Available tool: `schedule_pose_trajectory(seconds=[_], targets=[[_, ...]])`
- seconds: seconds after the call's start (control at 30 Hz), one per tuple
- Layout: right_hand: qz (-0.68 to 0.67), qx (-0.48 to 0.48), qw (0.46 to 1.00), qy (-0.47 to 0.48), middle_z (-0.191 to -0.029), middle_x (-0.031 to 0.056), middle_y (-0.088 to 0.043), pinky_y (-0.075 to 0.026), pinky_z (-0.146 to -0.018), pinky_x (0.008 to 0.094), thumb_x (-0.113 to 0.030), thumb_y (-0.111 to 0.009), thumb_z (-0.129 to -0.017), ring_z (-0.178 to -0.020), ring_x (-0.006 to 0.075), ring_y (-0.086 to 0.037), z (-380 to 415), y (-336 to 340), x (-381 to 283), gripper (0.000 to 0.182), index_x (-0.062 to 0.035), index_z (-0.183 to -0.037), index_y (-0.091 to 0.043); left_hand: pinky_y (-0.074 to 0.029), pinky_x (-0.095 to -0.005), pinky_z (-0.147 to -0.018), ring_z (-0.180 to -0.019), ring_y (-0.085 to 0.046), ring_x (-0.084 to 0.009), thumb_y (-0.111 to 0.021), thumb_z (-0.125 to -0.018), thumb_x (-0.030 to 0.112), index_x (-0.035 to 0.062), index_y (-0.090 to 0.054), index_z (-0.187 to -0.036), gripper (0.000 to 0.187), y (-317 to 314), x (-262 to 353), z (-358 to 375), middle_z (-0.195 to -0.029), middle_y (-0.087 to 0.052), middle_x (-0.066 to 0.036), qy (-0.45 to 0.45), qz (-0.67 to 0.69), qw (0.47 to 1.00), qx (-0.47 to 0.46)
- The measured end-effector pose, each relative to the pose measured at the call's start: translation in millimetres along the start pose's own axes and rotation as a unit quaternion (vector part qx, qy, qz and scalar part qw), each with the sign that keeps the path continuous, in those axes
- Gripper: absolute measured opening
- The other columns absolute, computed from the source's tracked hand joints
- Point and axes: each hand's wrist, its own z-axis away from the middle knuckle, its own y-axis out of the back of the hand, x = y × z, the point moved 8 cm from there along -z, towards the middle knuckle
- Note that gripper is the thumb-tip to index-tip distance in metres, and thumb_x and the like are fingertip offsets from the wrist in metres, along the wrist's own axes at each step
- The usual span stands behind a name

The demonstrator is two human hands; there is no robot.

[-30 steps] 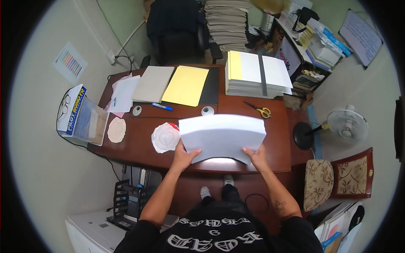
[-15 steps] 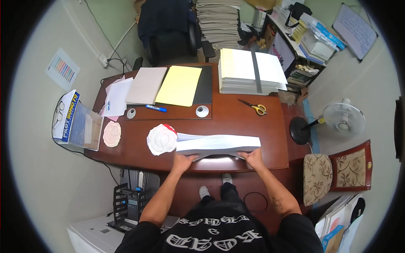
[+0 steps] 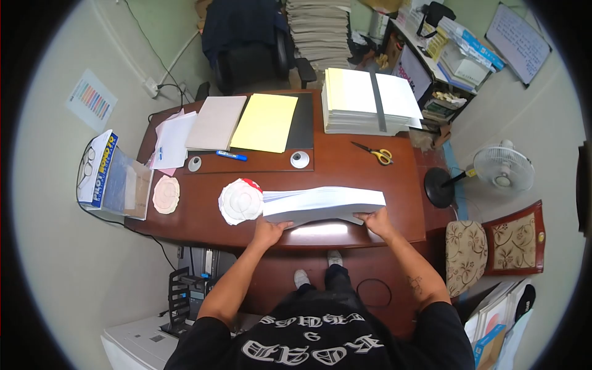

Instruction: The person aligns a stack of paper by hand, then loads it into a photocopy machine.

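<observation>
A thick stack of white paper (image 3: pixel 324 205) is held on its long edge over the front of the brown desk (image 3: pixel 394 179), its near face bowed upward in the middle. My left hand (image 3: pixel 269 233) grips the lower left corner, thumb on the near face. At the lower right corner my right hand (image 3: pixel 374 220) grips the stack the same way. The far fingers of both hands are hidden behind the paper. Close to the stack's left end lies a round white paper-like piece (image 3: pixel 240 202) with a red patch on its rim.
Scissors (image 3: pixel 376 153) with yellow handles lie right of centre. Behind them stands a tall strapped paper pile (image 3: pixel 351 117). Yellow sheets (image 3: pixel 264 123), a blue marker (image 3: pixel 232 155) and a pinkish round piece (image 3: pixel 166 195) are on the left. A fan (image 3: pixel 502 169) and chair (image 3: pixel 467 256) stand right.
The stack's top edge has risen slightly and its underside bows more, with more desk showing beneath it. Both hands keep hold of the corners. The camera view has shifted a little.
</observation>
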Motion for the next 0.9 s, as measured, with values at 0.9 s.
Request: schedule_pose_trajectory(seconds=[0.9], targets=[[-0.067, -0.486, 0.869, -0.057, -0.099, 0.0148, -0.070, -0.053, -0.082, 0.0308, -0.011, -0.076, -0.077, -0.088, 0.0211, -0.068, -62, -101, -176, 0.040, 0.0092, -0.109, -0.063, -0.052, -0.0380, -0.093, -0.103, -0.066, -0.0262, -0.077, -0.078, 0.006, -0.0091, -0.057, -0.120, 0.049, 110, 95, 186, -0.114, -0.066, -0.018, 0.231, 0.337, 0.896, 0.170]])
